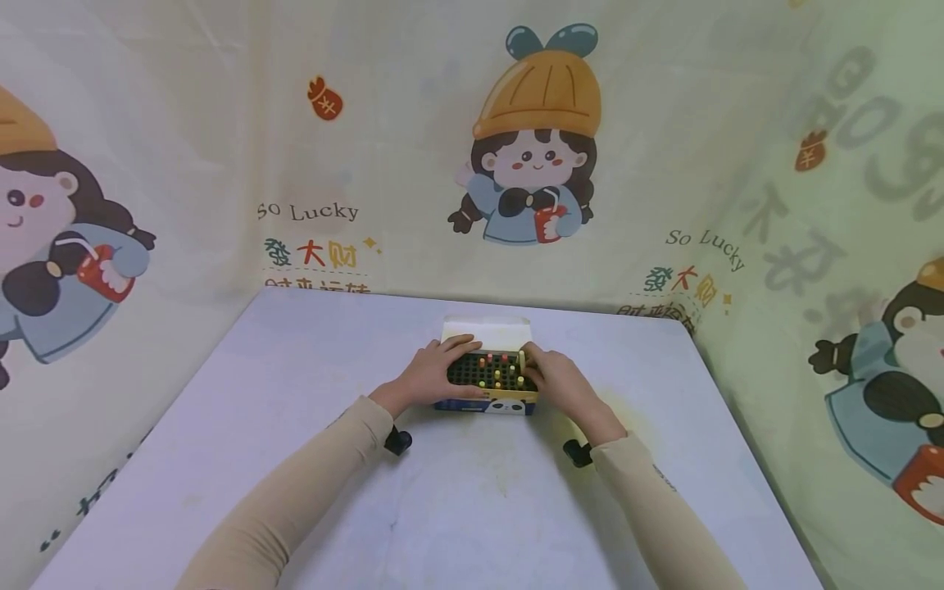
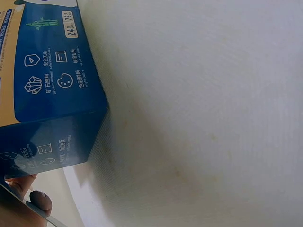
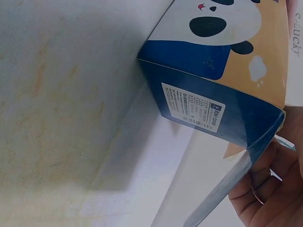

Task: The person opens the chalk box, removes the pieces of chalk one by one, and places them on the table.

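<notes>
A blue and yellow chalk box with a panda on its front stands on the table with its lid raised at the back. Inside it a black holder full of holes carries several red and yellow chalk sticks, mostly on its right side. My left hand grips the box's left end, thumb along the front edge and fingers over the back. At the right end my right hand pinches a pale yellow chalk stick that stands taller than the others. The stick's lower end is hidden.
The white table extends around the box on every side. A pale printed cloth with cartoon figures hangs behind and beside the table. Black wrist devices sit under both wrists. A printed label is on the box's end.
</notes>
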`<state>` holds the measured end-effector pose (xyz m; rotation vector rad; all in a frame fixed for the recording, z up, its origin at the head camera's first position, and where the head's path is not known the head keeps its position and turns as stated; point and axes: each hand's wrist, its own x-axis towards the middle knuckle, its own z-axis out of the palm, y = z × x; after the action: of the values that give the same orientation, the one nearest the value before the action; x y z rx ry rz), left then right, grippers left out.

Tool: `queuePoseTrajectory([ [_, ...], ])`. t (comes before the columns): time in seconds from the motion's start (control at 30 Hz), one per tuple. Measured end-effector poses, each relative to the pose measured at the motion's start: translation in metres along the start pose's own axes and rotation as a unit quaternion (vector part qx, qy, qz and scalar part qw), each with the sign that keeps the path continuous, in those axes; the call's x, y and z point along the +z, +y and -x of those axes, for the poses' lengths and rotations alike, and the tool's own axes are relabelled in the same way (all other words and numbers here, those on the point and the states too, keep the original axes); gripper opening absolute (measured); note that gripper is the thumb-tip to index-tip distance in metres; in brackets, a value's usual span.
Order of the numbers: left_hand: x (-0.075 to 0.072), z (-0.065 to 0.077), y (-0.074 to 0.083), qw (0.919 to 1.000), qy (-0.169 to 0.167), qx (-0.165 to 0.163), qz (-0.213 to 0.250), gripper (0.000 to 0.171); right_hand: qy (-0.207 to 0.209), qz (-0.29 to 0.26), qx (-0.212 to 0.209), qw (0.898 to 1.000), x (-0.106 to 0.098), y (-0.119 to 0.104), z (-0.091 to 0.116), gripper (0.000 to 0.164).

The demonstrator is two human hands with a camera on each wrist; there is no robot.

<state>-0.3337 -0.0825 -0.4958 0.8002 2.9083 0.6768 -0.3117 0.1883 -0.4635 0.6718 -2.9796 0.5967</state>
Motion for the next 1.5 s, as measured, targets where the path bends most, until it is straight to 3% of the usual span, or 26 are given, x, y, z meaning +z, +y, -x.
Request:
queuePoseTrajectory([
  [0.4,0.001,-0.001,0.0,1.0,0.001,-0.002,-0.005,0.096,0.017,-0.027,0.008,0.999,0.001,0.003,0.0,0.028],
  [0.67,0.001,-0.001,0.0,1.0,-0.003,0.001,-0.004,0.096,0.021,-0.082,0.061,0.995,0.002,0.001,-0.001,0.028],
  [0.83,0.002,-0.001,-0.001,1.0,0.0,0.005,-0.002,0.096,0.059,-0.139,0.1,0.984,0.001,0.002,0.001,0.025],
  [1.1,0.001,0.0,-0.001,0.9999,-0.009,0.01,0.001,0.094,0.112,-0.227,0.141,0.957,-0.008,0.013,0.006,0.027],
  [1.5,0.0,0.0,-0.004,0.9998,-0.009,0.014,0.006,0.094,0.125,-0.183,0.202,0.954,-0.016,0.026,0.013,0.03],
])
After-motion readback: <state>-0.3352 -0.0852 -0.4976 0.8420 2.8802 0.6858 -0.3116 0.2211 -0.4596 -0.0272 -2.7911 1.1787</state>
